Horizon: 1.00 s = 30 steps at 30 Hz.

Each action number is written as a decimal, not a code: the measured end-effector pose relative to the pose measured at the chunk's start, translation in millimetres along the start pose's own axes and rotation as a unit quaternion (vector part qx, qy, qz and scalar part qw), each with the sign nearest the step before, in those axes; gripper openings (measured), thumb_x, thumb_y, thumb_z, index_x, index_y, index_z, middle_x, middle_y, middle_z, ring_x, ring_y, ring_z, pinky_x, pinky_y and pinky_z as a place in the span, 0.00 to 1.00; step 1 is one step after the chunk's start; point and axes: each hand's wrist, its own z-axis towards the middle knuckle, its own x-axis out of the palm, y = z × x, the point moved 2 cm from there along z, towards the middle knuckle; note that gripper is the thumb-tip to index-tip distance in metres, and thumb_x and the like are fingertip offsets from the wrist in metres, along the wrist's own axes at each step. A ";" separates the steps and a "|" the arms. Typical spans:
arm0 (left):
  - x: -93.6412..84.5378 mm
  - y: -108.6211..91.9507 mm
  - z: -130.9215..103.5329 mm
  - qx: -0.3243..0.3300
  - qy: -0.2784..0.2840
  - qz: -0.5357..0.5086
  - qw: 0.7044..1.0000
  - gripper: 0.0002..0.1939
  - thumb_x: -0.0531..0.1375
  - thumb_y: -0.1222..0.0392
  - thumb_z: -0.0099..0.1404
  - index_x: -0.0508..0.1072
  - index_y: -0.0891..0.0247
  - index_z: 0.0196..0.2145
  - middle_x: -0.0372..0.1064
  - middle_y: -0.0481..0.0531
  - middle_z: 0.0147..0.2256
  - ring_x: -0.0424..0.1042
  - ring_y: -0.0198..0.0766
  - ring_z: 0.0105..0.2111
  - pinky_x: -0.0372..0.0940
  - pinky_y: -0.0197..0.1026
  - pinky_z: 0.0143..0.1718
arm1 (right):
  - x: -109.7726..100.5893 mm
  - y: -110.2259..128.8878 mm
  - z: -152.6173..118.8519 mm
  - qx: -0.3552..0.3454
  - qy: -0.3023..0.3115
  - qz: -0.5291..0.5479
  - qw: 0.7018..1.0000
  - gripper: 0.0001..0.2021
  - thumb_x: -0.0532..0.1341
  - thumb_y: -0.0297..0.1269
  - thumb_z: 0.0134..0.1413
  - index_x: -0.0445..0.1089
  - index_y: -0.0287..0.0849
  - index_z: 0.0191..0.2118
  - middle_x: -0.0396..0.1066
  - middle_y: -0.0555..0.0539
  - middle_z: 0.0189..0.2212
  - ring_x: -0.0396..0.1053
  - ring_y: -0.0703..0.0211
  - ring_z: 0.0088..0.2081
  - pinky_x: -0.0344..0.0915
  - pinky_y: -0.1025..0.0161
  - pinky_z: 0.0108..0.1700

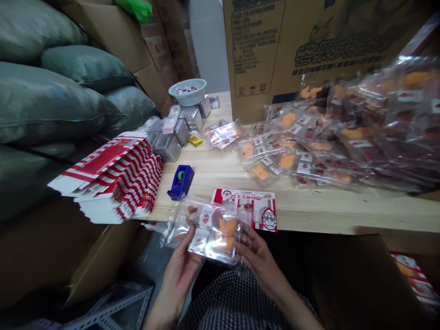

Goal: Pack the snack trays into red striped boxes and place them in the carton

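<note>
A clear plastic blister pack (pixel 209 233) with orange food-shaped pieces and small printed cards is held between both hands, just over the table's front edge. My left hand (pixel 187 252) grips its lower left side, thumb on top. On the pack's right end my right hand (pixel 252 250) is closed, fingers partly hidden by shiny plastic. Behind the pack, a flat red and white printed box (pixel 264 211) lies at the table edge, partly covered by it. A blue tape dispenser (pixel 181 182) with a green roll stands just beyond, to the left.
Folded red-striped cartons (pixel 113 174) are stacked at left. Behind them are clear plastic cases (pixel 167 144), a bowl (pixel 188 94) and a yellow packet (pixel 195 140). Many filled packs (pixel 319 142) heap up at right before a large cardboard box (pixel 261 55). Stuffed sacks (pixel 51 101) line the left.
</note>
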 end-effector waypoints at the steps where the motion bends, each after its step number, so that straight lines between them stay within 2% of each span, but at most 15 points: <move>1: -7.4 -0.7 -3.5 0.010 -0.021 -0.003 1.000 0.22 0.63 0.66 0.67 0.72 0.57 0.58 0.80 0.54 0.48 0.77 0.47 0.52 0.69 0.48 0.58 | 2.4 -4.3 -0.5 0.009 0.005 -0.005 1.000 0.30 0.72 0.44 0.52 0.68 0.51 0.60 0.74 0.45 0.56 0.75 0.47 0.54 0.71 0.48 0.56; 3: -15.4 -1.4 -6.2 0.031 -0.062 -0.022 0.997 0.26 0.63 0.70 0.67 0.69 0.59 0.61 0.80 0.55 0.47 0.79 0.47 0.49 0.70 0.48 0.58 | 5.3 -7.5 0.6 0.014 0.009 -0.015 1.000 0.30 0.73 0.44 0.51 0.68 0.50 0.59 0.75 0.45 0.55 0.76 0.48 0.53 0.71 0.49 0.55; 5: -12.6 -0.4 -3.7 0.037 -0.057 -0.036 0.997 0.28 0.62 0.70 0.67 0.67 0.57 0.63 0.80 0.53 0.48 0.80 0.46 0.48 0.71 0.47 0.57 | 4.6 -5.0 5.0 0.012 0.014 -0.027 0.999 0.30 0.73 0.44 0.50 0.69 0.50 0.59 0.76 0.45 0.53 0.76 0.48 0.52 0.72 0.50 0.54; 9: 10.0 2.6 11.4 0.045 -0.001 -0.036 0.998 0.26 0.62 0.69 0.67 0.68 0.58 0.61 0.80 0.52 0.48 0.80 0.43 0.46 0.72 0.43 0.55 | -8.1 10.6 21.9 -0.018 -0.007 -0.053 0.998 0.30 0.73 0.44 0.48 0.70 0.50 0.57 0.78 0.46 0.52 0.77 0.48 0.49 0.75 0.51 0.49; 12: 26.6 2.6 23.8 0.050 0.036 -0.009 0.998 0.25 0.63 0.69 0.66 0.70 0.59 0.59 0.79 0.53 0.48 0.80 0.43 0.46 0.73 0.44 0.53 | -20.2 27.7 32.2 -0.038 -0.027 -0.067 0.997 0.28 0.73 0.44 0.48 0.71 0.50 0.56 0.78 0.46 0.51 0.78 0.48 0.49 0.75 0.52 0.48; 14: 32.8 -0.5 29.7 0.057 0.055 0.005 0.997 0.24 0.64 0.69 0.65 0.71 0.60 0.58 0.79 0.54 0.48 0.80 0.43 0.44 0.74 0.44 0.50 | -27.0 39.9 34.1 -0.048 -0.043 -0.073 0.995 0.26 0.73 0.43 0.48 0.72 0.50 0.54 0.79 0.46 0.49 0.78 0.49 0.48 0.75 0.54 0.48; 16: 34.0 -6.0 32.9 0.055 0.080 0.008 0.995 0.21 0.64 0.65 0.66 0.72 0.61 0.56 0.78 0.56 0.49 0.79 0.44 0.46 0.74 0.46 0.50 | -32.6 50.0 33.0 -0.053 -0.055 -0.082 0.994 0.25 0.73 0.42 0.48 0.72 0.49 0.54 0.79 0.46 0.49 0.78 0.50 0.48 0.75 0.55 0.49; 18: 30.7 -12.5 33.6 0.036 0.114 0.011 0.993 0.20 0.62 0.55 0.68 0.72 0.61 0.56 0.76 0.59 0.53 0.77 0.48 0.51 0.73 0.51 0.52 | -37.2 55.9 31.5 -0.049 -0.065 -0.088 0.993 0.26 0.74 0.41 0.49 0.71 0.48 0.54 0.80 0.46 0.49 0.78 0.51 0.48 0.74 0.56 0.49; 21: 19.7 -22.6 29.9 0.015 0.148 0.030 0.988 0.27 0.61 0.44 0.67 0.71 0.63 0.57 0.72 0.62 0.56 0.71 0.56 0.57 0.67 0.61 0.57 | -41.7 56.8 32.3 -0.034 -0.068 -0.093 0.993 0.27 0.74 0.41 0.48 0.71 0.49 0.55 0.80 0.46 0.48 0.79 0.52 0.46 0.75 0.56 0.48; 26: 3.8 -41.7 15.0 0.026 0.184 0.067 0.980 0.29 0.64 0.41 0.63 0.72 0.60 0.56 0.72 0.64 0.56 0.67 0.63 0.60 0.63 0.71 0.57 | -38.4 54.7 36.1 -0.033 -0.038 -0.130 0.990 0.27 0.73 0.44 0.50 0.70 0.50 0.56 0.79 0.45 0.50 0.78 0.49 0.49 0.74 0.51 0.51; 30: -10.4 -52.7 -0.2 0.001 0.203 0.094 0.975 0.33 0.63 0.35 0.61 0.73 0.59 0.56 0.69 0.64 0.59 0.67 0.65 0.60 0.65 0.72 0.54 | -28.5 55.3 29.2 -0.102 -0.001 -0.184 0.978 0.25 0.73 0.42 0.51 0.70 0.52 0.54 0.76 0.45 0.54 0.76 0.50 0.53 0.70 0.49 0.57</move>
